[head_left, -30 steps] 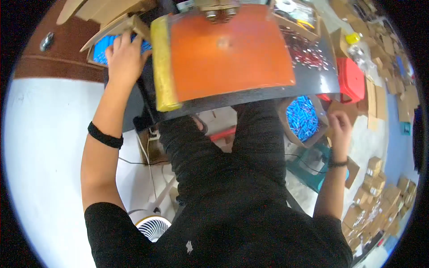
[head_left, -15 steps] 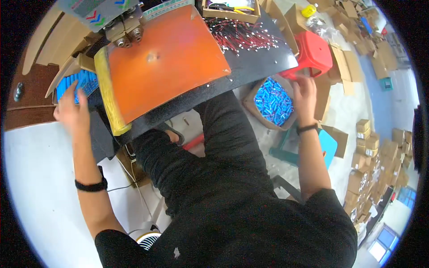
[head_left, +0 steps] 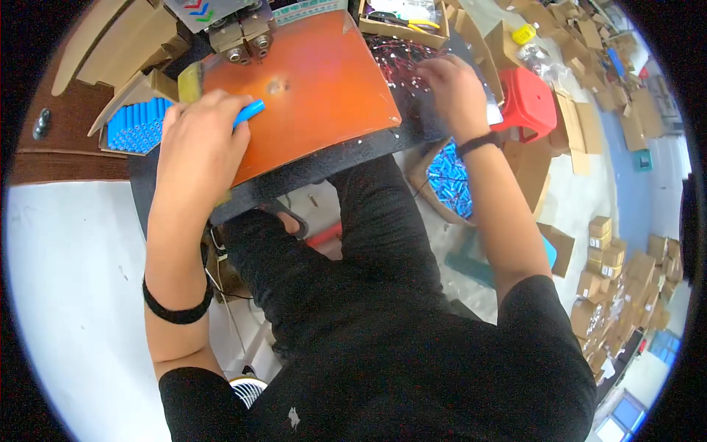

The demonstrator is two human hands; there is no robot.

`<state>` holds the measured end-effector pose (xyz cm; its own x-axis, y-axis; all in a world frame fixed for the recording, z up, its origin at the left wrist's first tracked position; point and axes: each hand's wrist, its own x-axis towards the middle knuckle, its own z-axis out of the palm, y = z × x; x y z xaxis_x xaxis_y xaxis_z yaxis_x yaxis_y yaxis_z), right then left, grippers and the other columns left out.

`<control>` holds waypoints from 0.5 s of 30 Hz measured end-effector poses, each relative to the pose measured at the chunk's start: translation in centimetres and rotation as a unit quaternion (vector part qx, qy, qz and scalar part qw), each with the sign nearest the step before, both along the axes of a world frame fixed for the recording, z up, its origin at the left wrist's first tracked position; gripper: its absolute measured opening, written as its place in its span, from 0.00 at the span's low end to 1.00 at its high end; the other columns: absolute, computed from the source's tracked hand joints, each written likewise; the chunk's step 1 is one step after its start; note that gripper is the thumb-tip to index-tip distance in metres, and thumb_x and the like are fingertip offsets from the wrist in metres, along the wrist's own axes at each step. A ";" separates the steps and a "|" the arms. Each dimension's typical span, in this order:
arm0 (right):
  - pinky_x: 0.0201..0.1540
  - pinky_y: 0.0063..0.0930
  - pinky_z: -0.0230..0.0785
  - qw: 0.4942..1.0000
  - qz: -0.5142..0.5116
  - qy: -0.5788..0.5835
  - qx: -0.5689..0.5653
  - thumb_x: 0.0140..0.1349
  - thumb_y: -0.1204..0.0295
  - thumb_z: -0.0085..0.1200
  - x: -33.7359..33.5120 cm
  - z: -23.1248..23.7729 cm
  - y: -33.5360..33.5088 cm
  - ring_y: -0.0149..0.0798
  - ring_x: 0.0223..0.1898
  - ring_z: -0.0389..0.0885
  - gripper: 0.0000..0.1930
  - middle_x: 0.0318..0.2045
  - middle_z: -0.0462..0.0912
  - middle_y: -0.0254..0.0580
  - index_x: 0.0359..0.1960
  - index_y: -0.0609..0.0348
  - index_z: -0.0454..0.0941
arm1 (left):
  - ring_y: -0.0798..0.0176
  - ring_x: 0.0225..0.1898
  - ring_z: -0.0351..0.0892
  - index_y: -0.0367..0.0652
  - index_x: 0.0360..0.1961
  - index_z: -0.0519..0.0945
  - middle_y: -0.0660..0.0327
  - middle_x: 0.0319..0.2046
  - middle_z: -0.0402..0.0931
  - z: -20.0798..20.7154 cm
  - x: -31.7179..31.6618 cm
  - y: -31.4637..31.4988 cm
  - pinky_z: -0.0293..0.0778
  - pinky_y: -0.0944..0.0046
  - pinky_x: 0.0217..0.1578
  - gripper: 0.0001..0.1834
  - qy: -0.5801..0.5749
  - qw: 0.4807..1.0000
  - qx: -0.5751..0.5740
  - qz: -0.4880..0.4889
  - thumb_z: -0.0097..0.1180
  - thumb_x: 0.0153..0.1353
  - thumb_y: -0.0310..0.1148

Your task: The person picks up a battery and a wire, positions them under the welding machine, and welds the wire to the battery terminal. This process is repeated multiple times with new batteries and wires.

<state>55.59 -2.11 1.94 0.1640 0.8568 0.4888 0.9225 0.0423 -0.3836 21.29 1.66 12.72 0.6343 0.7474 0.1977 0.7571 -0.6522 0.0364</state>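
My left hand (head_left: pixel 197 144) is closed around a blue cylindrical battery cell (head_left: pixel 251 111), one end sticking out past the fingertips above an orange mat (head_left: pixel 331 81). Behind that hand is a box of blue cells (head_left: pixel 135 127), standing in tight rows. My right hand (head_left: pixel 458 96) reaches to the heap of thin red and black wires (head_left: pixel 390 57) at the table's right side. Its fingers are curled together at the heap's edge; what is between them is hidden. A machine head with two round metal fittings (head_left: pixel 249 50) stands at the mat's far left.
An open bin of loose blue cells (head_left: pixel 449 180) stands below my right forearm, next to a red stool (head_left: pixel 529 103). A carton with yellow-handled pliers (head_left: pixel 412 26) lies at the table's back. Cardboard boxes (head_left: pixel 600 258) are stacked on the floor at the right.
My left hand has moved right from the box of cells to over the mat, now with a cell in it. My right hand has gone from above the bin up to the wires.
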 end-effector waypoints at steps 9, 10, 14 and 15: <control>0.39 0.34 0.73 0.999 -0.013 0.037 -0.024 0.59 0.67 0.59 0.7 2.9 0.1 0.45 0.35 0.82 0.10 0.33 0.83 0.47 0.35 0.60 0.82 | 0.50 0.40 0.79 0.43 0.45 0.81 0.55 0.39 0.81 -2.3 1.8 1.4 0.71 0.55 0.46 0.15 -0.176 0.984 -0.035 -0.005 0.60 0.55 0.30; 0.39 0.30 0.73 0.997 -0.012 0.068 -0.031 0.59 0.68 0.59 0.6 3.2 0.1 0.40 0.34 0.82 0.09 0.32 0.83 0.44 0.36 0.61 0.82 | 0.52 0.38 0.80 0.42 0.46 0.80 0.55 0.38 0.81 -2.6 1.8 1.5 0.73 0.57 0.45 0.15 -0.211 0.975 -0.062 0.003 0.61 0.55 0.30; 0.38 0.18 0.70 0.963 0.019 0.268 -0.002 0.60 0.73 0.60 -1.1 4.9 -0.7 0.22 0.33 0.76 0.08 0.31 0.81 0.29 0.38 0.64 0.79 | 0.59 0.38 0.82 0.39 0.47 0.80 0.54 0.38 0.82 -3.7 2.3 1.2 0.75 0.63 0.42 0.16 -0.359 0.918 -0.163 0.049 0.62 0.56 0.30; 0.39 0.18 0.69 0.956 0.051 0.288 0.014 0.59 0.74 0.60 -2.1 5.5 -1.1 0.23 0.34 0.76 0.07 0.31 0.81 0.30 0.37 0.64 0.79 | 0.65 0.41 0.81 0.37 0.48 0.79 0.57 0.40 0.82 -3.8 2.3 1.1 0.73 0.67 0.44 0.17 -0.375 0.901 -0.204 0.071 0.62 0.58 0.30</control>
<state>53.53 -3.17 7.44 0.3291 0.8705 0.3660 0.5491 0.1390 -0.8241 23.60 2.73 8.97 0.3289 0.9180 0.2215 0.4939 -0.3671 0.7882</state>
